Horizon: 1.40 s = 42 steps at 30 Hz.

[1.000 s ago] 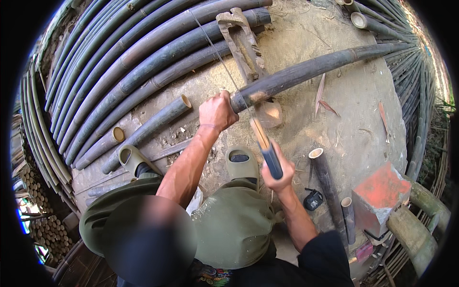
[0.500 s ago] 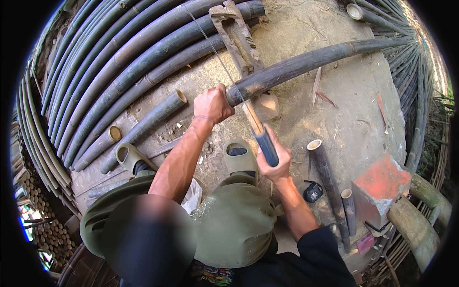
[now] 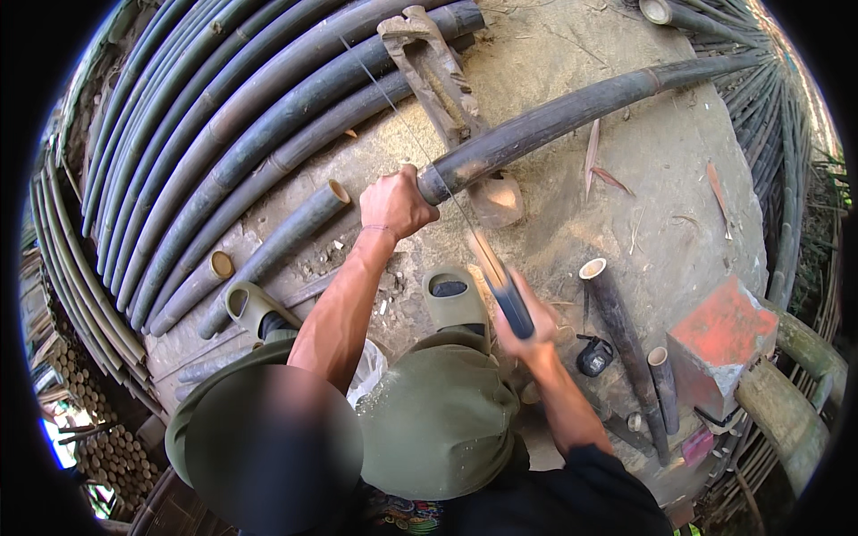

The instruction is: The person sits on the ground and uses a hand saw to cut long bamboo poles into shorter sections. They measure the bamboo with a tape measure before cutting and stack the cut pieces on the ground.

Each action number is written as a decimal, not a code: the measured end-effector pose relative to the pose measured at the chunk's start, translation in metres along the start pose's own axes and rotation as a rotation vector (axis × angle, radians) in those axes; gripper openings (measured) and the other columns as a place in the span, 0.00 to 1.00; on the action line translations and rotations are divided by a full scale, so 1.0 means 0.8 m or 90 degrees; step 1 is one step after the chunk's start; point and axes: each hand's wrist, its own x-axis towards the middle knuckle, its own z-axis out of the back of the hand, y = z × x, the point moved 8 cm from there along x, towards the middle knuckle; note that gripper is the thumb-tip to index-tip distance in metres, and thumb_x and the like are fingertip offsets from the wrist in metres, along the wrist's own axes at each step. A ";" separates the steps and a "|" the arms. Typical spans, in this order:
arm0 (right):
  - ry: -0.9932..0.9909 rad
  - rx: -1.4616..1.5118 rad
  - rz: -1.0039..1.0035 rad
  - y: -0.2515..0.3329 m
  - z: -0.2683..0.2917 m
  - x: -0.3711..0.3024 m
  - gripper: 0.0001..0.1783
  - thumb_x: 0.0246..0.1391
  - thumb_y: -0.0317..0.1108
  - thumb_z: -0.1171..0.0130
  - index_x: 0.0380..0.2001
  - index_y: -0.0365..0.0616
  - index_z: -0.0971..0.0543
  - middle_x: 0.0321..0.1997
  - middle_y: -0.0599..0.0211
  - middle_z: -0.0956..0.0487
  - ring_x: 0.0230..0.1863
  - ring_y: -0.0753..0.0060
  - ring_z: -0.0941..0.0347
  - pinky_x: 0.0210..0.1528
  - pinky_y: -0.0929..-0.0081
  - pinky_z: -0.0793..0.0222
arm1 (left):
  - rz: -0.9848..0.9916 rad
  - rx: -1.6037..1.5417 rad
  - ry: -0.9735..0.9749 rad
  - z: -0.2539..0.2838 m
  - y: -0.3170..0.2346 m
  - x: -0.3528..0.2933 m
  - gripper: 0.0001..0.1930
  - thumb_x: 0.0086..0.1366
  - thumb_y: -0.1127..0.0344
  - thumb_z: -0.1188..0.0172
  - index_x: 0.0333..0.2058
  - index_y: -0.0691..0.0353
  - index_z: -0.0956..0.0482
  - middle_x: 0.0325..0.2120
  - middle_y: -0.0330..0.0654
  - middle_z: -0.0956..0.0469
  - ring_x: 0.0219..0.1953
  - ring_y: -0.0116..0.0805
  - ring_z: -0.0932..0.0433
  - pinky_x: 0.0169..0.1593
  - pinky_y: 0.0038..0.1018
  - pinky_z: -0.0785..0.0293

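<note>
A long dark bamboo pole (image 3: 554, 116) lies across a notched wooden block (image 3: 422, 67), running from the centre to the far right. My left hand (image 3: 396, 202) is closed around the pole's near end. Just right of those fingers, the thin blade of a handsaw (image 3: 508, 299) crosses the bamboo; whether it has cut in cannot be made out. My right hand (image 3: 529, 320) grips the saw's wood-and-dark handle and is slightly smeared by motion. The blade slants away to the upper left, past my left hand.
Long bamboo poles (image 3: 241, 125) lie side by side at the left. Short cut pieces (image 3: 277, 237) rest near my left foot, and another tube (image 3: 626, 339) lies at the right. Beside it are a black tape measure (image 3: 593, 355) and a red-topped block (image 3: 724, 330). Sawdust covers the ground.
My right hand has drawn the saw back toward me, down and to the right. My left hand keeps its hold on the bamboo end. The whole view has shifted slightly.
</note>
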 end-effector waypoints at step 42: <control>0.045 -0.159 0.076 -0.041 0.100 -0.191 0.29 0.44 0.26 0.43 0.52 0.23 0.25 0.46 0.38 0.18 0.41 0.56 0.15 0.45 0.68 0.21 | 0.026 -0.027 0.091 0.001 0.009 0.004 0.25 0.41 0.55 0.34 0.37 0.67 0.21 0.28 0.58 0.17 0.33 0.55 0.16 0.42 0.40 0.20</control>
